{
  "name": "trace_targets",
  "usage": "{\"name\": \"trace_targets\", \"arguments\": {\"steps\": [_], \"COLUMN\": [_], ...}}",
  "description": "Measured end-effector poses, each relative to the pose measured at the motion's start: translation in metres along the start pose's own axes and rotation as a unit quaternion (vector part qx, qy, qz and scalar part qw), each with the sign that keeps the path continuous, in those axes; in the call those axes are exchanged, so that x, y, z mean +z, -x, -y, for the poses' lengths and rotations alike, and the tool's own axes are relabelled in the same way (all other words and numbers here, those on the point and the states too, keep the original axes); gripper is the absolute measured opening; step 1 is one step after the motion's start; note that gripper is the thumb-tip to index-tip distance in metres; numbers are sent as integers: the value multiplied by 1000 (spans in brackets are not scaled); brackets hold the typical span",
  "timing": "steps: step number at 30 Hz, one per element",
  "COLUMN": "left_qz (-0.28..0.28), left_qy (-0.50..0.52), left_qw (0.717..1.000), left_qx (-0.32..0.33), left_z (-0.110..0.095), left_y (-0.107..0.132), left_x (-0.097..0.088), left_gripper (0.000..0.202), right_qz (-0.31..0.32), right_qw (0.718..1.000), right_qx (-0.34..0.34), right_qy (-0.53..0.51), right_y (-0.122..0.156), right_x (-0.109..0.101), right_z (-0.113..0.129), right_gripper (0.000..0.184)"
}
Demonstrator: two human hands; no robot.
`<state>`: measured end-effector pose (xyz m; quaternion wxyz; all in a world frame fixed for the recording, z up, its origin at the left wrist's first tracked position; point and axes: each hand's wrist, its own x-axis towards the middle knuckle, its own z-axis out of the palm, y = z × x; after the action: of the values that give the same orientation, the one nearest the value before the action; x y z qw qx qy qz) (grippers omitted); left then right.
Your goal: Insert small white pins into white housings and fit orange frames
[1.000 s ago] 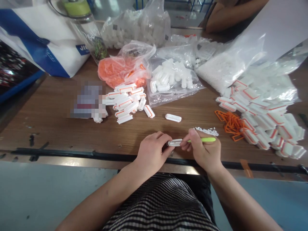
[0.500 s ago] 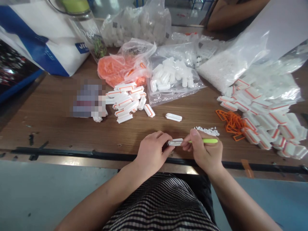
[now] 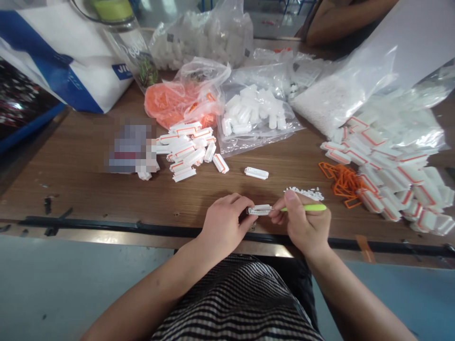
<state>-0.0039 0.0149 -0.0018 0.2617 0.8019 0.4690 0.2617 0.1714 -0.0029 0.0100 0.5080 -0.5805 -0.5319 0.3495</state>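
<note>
Near the worktop's (image 3: 88, 189) front edge, left hand (image 3: 223, 222) pinches a white housing (image 3: 259, 209), right hand (image 3: 305, 229) grips a green pick (image 3: 307, 207); orange-trimmed pieces (image 3: 186, 149) lie piled, plain ones (image 3: 254, 113) bagged behind.

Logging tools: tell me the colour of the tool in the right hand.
The tool is lime green; the head view shows it best.

Wooden table (image 3: 71, 180) carries bagged white parts (image 3: 254, 113), orange rings (image 3: 341, 182), loose white cases (image 3: 186, 151).
</note>
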Motion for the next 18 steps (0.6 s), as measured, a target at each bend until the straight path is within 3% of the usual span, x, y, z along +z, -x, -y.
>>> {"name": "trace_targets", "arguments": {"steps": [13, 15, 18], "left_qz": [13, 18, 17], "left_qy": [-6, -1, 14], "left_qw": [1000, 1000, 1000], "left_qx": [-10, -10, -11], "left_z": [-2, -2, -2], "left_y": [-1, 0, 0], "left_x": [-1, -1, -1], "left_gripper": [12, 11, 10], "right_qz": [18, 28, 62], "right_qw": [999, 997, 985], "right_qx": [13, -8, -91], "right_qy": [43, 69, 133], "right_y": [-2, -2, 0], "right_x": [1, 0, -2], "right_z": [-1, 2, 7], "right_gripper": [48, 47, 43]}}
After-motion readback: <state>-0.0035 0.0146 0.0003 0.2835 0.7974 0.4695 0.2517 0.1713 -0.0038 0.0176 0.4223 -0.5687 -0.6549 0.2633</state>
